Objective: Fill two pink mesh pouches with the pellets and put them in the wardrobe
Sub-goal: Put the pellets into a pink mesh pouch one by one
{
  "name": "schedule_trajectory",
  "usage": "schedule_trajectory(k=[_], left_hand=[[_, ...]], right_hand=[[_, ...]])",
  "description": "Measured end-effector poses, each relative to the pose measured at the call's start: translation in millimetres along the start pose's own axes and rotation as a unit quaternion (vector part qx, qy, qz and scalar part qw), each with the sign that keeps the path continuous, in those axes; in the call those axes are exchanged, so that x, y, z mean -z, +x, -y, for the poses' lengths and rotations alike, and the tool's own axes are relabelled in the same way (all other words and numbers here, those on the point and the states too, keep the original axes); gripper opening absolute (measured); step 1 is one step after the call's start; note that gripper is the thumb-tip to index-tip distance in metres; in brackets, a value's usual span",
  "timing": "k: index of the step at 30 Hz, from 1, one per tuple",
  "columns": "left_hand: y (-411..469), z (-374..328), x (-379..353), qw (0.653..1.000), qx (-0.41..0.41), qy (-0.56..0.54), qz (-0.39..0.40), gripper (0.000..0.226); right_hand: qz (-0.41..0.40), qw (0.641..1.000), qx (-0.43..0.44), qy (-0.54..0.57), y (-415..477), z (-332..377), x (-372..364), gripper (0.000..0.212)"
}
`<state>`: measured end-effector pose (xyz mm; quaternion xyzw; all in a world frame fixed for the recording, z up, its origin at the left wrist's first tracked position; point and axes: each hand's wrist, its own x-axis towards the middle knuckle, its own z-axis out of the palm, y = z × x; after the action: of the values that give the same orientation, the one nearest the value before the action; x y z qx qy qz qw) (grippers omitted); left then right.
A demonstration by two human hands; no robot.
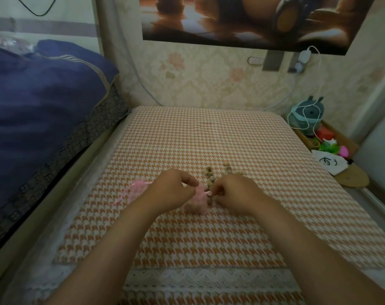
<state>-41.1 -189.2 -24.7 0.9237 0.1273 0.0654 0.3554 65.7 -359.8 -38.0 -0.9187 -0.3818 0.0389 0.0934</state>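
In the head view the pouch lies on the checked cloth right between the two hands, plump end toward the person and mouth pointing away, at the pellets heaped just beyond the fingertips. The left hand and right hand are both curled in, each seeming to pinch that mouth or its cord from its own side. The second pouch lies flat just left of the left hand — the nearer hand for it.

left grip: pinching pink pouch | right grip: pinching same pouch | pose: both extended forward, close together
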Motion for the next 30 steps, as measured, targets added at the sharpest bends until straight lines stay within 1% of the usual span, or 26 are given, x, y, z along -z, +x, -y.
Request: schedule_trajectory(k=[1, 3, 5, 7, 9, 12, 15, 19, 22, 24, 26, 28, 30], left_hand=[[0, 1, 0, 1.0, -0.001, -0.005, 0.002, 0.025], [0, 2, 1, 1.0, -0.006, -0.008, 0.0, 0.026], [0, 1, 0, 1.0, -0.016, -0.01, -0.004, 0.026], [-1, -2, -2, 1.0, -0.023, -0.02, -0.007, 0.024], [-1, -4, -4, 0.999, -0.028, -0.034, -0.006, 0.021], [-2, -4, -7, 0.999, -0.028, -0.041, 0.005, 0.023], [-3, -2, -9, 0.998, -0.023, -0.056, 0.008, 0.025], [-1, -1, -10, 0.998, -0.024, -0.062, 0.007, 0.019], [2, -3, -11, 0.997, -0.035, -0.067, 0.018, 0.021], [4, -6, -12, 0.996, -0.048, -0.077, 0.022, 0.021], [6, -9, -14, 0.993, -0.058, -0.106, 0.009, 0.018], [10, -8, -15, 0.99, -0.051, -0.127, -0.021, 0.015], [13, -6, -19, 0.992, -0.035, -0.117, -0.034, 0.014]], right_hand=[[-0.022, 0.999, -0.006, 0.023, 0, 0, 3, 0.014], [-0.085, 0.99, -0.01, 0.109, -2, 2, 11, 0.012], [-0.141, 0.967, -0.001, 0.213, -7, 9, 20, 0.011], [-0.156, 0.95, 0.027, 0.268, -12, 18, 26, 0.01], [-0.144, 0.956, 0.06, 0.25, -17, 25, 26, 0.009], [-0.124, 0.972, 0.081, 0.182, -16, 24, 20, 0.01], [-0.111, 0.984, 0.075, 0.12, -11, 20, 16, 0.012], [-0.066, 0.989, 0.063, 0.114, -13, 17, 17, 0.026], [-0.034, 0.993, 0.05, 0.097, -18, 12, 22, 0.029], [-0.038, 0.992, 0.039, 0.116, -23, 8, 26, 0.032], [-0.055, 0.989, 0.034, 0.131, -27, 1, 29, 0.033], [-0.075, 0.988, 0.026, 0.131, -30, -7, 30, 0.034], [-0.084, 0.987, 0.018, 0.133, -33, -15, 30, 0.034]])
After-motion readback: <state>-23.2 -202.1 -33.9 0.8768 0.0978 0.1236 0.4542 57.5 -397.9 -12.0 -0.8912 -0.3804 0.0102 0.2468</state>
